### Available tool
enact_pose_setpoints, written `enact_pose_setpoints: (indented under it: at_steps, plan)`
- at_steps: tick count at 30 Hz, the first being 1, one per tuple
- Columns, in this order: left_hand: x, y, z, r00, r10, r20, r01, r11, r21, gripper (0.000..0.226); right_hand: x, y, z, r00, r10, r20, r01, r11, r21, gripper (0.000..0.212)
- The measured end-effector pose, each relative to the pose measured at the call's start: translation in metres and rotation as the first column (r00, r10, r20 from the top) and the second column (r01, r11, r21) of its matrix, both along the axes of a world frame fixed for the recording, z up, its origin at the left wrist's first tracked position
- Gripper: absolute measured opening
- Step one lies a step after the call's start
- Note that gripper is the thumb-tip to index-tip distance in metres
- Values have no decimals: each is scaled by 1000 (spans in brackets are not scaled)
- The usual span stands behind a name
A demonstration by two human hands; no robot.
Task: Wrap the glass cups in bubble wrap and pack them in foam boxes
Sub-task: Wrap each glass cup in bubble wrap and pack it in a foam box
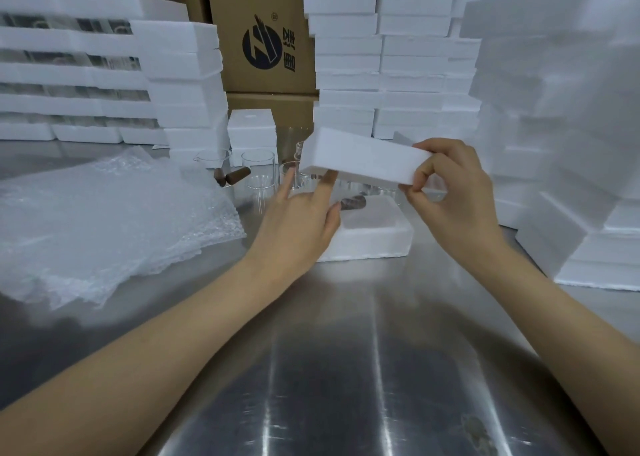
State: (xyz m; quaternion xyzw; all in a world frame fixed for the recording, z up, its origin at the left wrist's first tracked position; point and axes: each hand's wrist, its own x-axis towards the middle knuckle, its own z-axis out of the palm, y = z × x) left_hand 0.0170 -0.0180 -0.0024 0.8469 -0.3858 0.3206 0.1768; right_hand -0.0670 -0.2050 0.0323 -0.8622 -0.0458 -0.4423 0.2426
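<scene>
Right grip point(450, 196) pinches foam lid point(363, 159) end | left grip point(301, 223) released, touching lid's edge | foam box point(374, 239) below

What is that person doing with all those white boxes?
A person is packing glass cups. The right hand pinches one end of a foam lid, and the left hand touches the other end with straight fingers. The lid is held above an open foam box on the metal table. A brown handle shows inside the box. Bubble wrap lies to the left.
</scene>
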Motion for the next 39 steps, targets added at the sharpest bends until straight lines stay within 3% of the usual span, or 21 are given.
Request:
enact_pose_setpoints:
  at_steps: [5, 12, 16, 18, 21, 23, 25, 29, 34, 39]
  plan:
    - [-2, -3, -2, 964, -114, -239, 38, 953, -299, 65, -1, -3, 3, 1000, -7, 22, 7, 1000, 3, 14]
    - [1, -1, 1, 977, -82, -196, 58, 991, -125, 62, -1, -3, 1, 1000, -9, 0, 9, 1000, 17, 14]
    - [-2, 2, 2, 975, -142, -169, 120, 983, -137, 35, 2, -2, -3, 1000, -12, -18, 12, 999, -49, 15]
    - [-3, 8, 4, 962, -181, -203, 124, 956, -265, 33, 3, -1, -6, 1000, -12, -16, 10, 997, -81, 14]
    - [0, 20, 9, 938, -224, -265, 14, 788, -615, 33, 4, 0, -7, 1000, -11, 24, 14, 993, -115, 13]
    - [7, 26, 10, 860, -266, -436, -144, 693, -706, 37, 5, 2, -10, 999, 5, 53, 7, 977, -213, 12]
    - [15, 28, 7, 713, -378, -591, -257, 643, -722, 44, 5, 5, -14, 998, 53, 36, -38, 943, -332, 11]
    - [18, 27, 3, 497, -534, -684, -257, 662, -704, 65, 4, 9, -16, 990, 133, -38, -137, 898, -417, 11]
    - [22, 27, 2, 455, -594, -664, -262, 623, -737, 34, 5, 5, -16, 975, 223, -7, -198, 854, -482, 9]
    - [18, 25, 1, 444, -597, -668, -236, 641, -730, 35, 5, 1, -14, 952, 303, 31, -239, 807, -540, 6]
